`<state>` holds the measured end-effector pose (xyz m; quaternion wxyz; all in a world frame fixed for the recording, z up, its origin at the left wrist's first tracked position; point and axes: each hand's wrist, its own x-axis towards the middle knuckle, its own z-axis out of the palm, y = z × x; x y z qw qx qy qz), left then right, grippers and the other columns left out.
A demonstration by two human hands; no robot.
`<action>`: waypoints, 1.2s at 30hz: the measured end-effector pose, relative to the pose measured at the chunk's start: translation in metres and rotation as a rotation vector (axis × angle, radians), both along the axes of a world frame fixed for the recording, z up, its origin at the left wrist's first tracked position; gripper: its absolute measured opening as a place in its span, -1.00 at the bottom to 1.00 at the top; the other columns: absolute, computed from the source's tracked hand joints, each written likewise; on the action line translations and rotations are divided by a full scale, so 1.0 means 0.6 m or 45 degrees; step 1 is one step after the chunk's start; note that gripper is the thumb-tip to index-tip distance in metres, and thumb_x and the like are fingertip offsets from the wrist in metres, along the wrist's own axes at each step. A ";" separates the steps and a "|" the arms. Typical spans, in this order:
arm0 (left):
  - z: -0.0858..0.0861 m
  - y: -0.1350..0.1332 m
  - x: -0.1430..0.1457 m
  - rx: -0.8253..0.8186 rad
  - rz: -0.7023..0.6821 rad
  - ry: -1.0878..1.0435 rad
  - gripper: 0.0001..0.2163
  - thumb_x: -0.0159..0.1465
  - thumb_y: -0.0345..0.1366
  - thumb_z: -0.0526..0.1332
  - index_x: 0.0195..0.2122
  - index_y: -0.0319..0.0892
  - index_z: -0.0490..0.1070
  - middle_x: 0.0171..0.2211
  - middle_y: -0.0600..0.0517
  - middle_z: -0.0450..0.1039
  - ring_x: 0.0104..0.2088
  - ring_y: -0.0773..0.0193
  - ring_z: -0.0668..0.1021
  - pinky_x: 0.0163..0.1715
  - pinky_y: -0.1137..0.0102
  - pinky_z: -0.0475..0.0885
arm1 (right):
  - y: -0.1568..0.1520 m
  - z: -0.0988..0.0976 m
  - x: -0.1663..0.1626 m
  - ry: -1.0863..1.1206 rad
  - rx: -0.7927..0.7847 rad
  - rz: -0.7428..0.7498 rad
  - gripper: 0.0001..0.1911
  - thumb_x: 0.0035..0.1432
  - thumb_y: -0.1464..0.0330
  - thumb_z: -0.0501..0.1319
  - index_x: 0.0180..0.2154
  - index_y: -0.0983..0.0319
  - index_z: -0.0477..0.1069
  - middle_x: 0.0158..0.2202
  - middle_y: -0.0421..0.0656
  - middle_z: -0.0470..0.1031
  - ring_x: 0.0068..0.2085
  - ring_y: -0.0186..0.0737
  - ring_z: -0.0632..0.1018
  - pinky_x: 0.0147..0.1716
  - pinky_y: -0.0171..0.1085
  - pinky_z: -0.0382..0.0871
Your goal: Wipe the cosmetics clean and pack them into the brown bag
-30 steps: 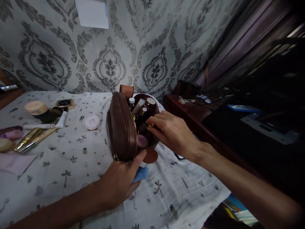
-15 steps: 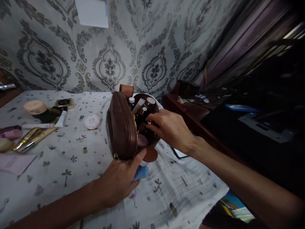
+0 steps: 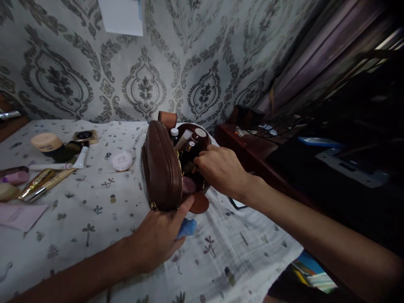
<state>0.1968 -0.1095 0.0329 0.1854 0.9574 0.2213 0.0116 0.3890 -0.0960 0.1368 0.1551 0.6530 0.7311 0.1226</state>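
Far left of the pouch: a pink card [image 3: 19, 214] lies flat near the left edge of the worktop [image 3: 94, 219], with gold tubes [image 3: 38, 184] lying at a slant just above it.
Left of the pouch, farther back: I see a round beige jar [image 3: 47, 142], a white tube [image 3: 81, 158] lying beside it, and a square compact [image 3: 85, 135] closer to the wall.
Just left of the pouch: a round white compact [image 3: 122, 161] lies flat on the printed cloth, clear of everything else.
Open room: the widest bare stretch of cloth runs from the compact down toward me, left of the pouch.
Pouch: the brown pouch [image 3: 162, 168] stands on edge at mid-worktop with its mouth open toward the right.
Pouch contents: a white-capped bottle [image 3: 174, 134], a pale tube [image 3: 184, 140] and a silver-capped bottle [image 3: 199, 134] stand packed together at the far end. Something pink [image 3: 188, 185] sits low at the near end.
Left hand: my left hand [image 3: 158, 240] is at the pouch's near end. The thumb presses the zip corner and the fingers are curled round a blue pad [image 3: 187, 228] on the cloth.
Right hand: my right hand [image 3: 222, 170] is at the pouch's mouth, fingers bent in among the bottles. The fingertips are hidden, so I cannot tell whether they grip anything.
Right of the pouch: the worktop's edge runs close behind my right wrist. A dark wooden cabinet [image 3: 252, 155] stands just beyond it, so there is little room on that side.
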 end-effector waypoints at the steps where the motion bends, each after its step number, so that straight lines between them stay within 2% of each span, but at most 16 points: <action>1: -0.002 0.000 0.000 0.007 -0.002 -0.007 -0.24 0.30 -0.33 0.21 0.41 -0.22 -0.23 -0.10 -0.14 0.59 -0.17 0.03 0.65 -0.20 0.13 0.58 | 0.000 -0.001 0.001 0.001 0.007 0.011 -0.77 0.26 0.48 0.14 -0.25 0.28 0.59 -0.25 0.06 0.61 -0.13 0.01 0.54 -0.35 -0.21 0.28; 5: -0.003 0.001 -0.001 0.025 0.002 -0.023 -0.26 0.32 -0.31 0.19 0.41 -0.20 -0.23 -0.13 -0.11 0.59 -0.20 0.06 0.65 -0.23 0.16 0.58 | -0.001 -0.001 0.003 0.023 0.023 0.074 -0.76 0.26 0.48 0.14 -0.18 0.25 0.59 -0.24 0.03 0.61 -0.15 -0.03 0.53 -0.35 -0.23 0.27; 13: 0.004 0.001 -0.001 0.023 -0.003 -0.016 -0.24 0.31 -0.33 0.19 0.42 -0.20 -0.25 -0.17 -0.10 0.60 -0.24 0.06 0.65 -0.27 0.19 0.57 | -0.004 0.008 -0.001 -0.040 -0.032 0.124 -0.76 0.24 0.52 0.14 -0.33 0.31 0.60 -0.29 0.06 0.60 -0.17 -0.04 0.52 -0.41 -0.24 0.20; 19: 0.000 0.002 -0.003 0.033 -0.022 -0.012 -0.23 0.32 -0.32 0.18 0.42 -0.19 -0.29 -0.18 -0.08 0.60 -0.26 0.08 0.65 -0.29 0.22 0.56 | -0.005 0.011 0.002 -0.026 -0.058 0.128 -0.77 0.26 0.49 0.15 -0.32 0.31 0.60 -0.29 0.06 0.60 -0.17 -0.05 0.52 -0.40 -0.24 0.19; 24: -0.001 0.002 -0.004 0.025 -0.014 -0.044 -0.21 0.31 -0.33 0.17 0.43 -0.18 -0.35 -0.16 -0.10 0.59 -0.24 0.05 0.65 -0.26 0.17 0.56 | -0.011 0.017 0.004 0.000 -0.060 0.088 -0.74 0.31 0.45 0.12 -0.29 0.30 0.60 -0.23 0.03 0.61 -0.15 -0.07 0.50 -0.40 -0.23 0.17; 30: -0.006 0.002 -0.006 0.052 -0.024 -0.091 -0.22 0.31 -0.34 0.16 0.42 -0.20 -0.33 -0.17 -0.10 0.59 -0.24 0.08 0.65 -0.26 0.22 0.55 | -0.021 0.015 0.012 0.138 0.023 0.112 -0.70 0.37 0.39 0.08 -0.28 0.29 0.57 -0.21 -0.02 0.59 -0.17 -0.14 0.49 -0.38 -0.25 0.16; 36: 0.002 0.000 -0.008 0.037 -0.009 -0.075 -0.21 0.31 -0.33 0.17 0.43 -0.23 -0.34 -0.18 -0.12 0.59 -0.21 0.04 0.64 -0.24 0.19 0.55 | -0.056 -0.002 0.018 0.421 0.252 0.151 -0.69 0.42 0.35 0.03 -0.17 0.26 0.55 -0.20 -0.08 0.56 -0.19 -0.21 0.53 -0.34 -0.28 0.23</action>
